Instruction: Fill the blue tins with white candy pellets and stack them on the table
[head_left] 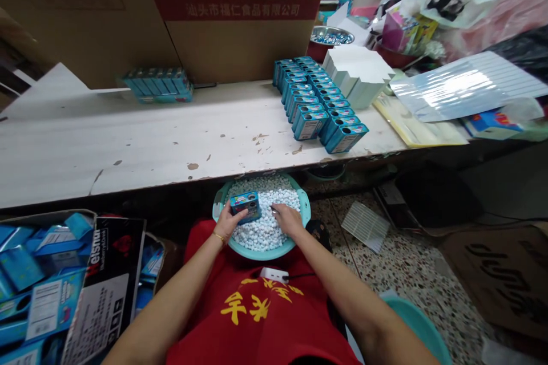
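I can't tell whether the right hand (286,219), indistinct against white pellets (262,236), grips anything. The left hand (228,222) clamps a blue box (245,201) over the teal basin (305,205), beside the chipped white desk (149,142); speckled floor (411,274) lies right.

One pellet-filled basin (305,209), one held blue box (252,203), one metal bowl (329,44)
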Motion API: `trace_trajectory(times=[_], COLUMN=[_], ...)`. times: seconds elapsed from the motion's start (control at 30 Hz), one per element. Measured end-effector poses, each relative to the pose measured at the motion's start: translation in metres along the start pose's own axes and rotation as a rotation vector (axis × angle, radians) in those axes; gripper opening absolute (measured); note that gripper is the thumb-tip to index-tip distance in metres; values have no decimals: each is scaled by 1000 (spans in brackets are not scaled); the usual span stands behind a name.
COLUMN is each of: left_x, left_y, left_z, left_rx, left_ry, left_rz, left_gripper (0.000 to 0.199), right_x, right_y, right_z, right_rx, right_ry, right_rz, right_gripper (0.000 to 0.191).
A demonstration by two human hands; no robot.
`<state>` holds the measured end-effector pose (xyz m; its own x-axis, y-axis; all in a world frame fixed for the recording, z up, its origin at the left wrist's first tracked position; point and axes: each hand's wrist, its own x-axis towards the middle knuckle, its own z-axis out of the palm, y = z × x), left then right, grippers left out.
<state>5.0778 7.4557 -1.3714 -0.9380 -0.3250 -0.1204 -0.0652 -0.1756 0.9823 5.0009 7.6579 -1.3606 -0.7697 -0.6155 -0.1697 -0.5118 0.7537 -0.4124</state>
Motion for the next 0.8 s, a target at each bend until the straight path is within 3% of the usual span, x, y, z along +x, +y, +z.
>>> trace_trajectory(times=[0.1, 0.23, 0.33, 0.43, 0.6, 0.8], left_x=[-3, -11, -13, -12, -10, -8], left_y=[7, 21, 29, 31, 31, 33], left_z=[-6, -29, -37, -33, -21, -22], left_rx=[33, 223, 323, 406, 594, 649], left_ry=[-14, 16, 60, 57, 64, 54], left_rz=[35, 162, 230, 250, 292, 370], left_gripper=[48, 46, 43, 44, 44, 40], right_x=[5, -1, -8, -13, -18, -21], right_y=[5, 26, 29, 15, -28, -71], right_z=[1, -13, -37, -72, -123, -144], right_rx=[125, 265, 409, 432, 91, -358], right_ry=[15, 20, 32, 28, -54, -50], right_rz=[-20, -34, -83, -151, -199, -192], right_gripper=[39, 38, 37, 36, 33, 30])
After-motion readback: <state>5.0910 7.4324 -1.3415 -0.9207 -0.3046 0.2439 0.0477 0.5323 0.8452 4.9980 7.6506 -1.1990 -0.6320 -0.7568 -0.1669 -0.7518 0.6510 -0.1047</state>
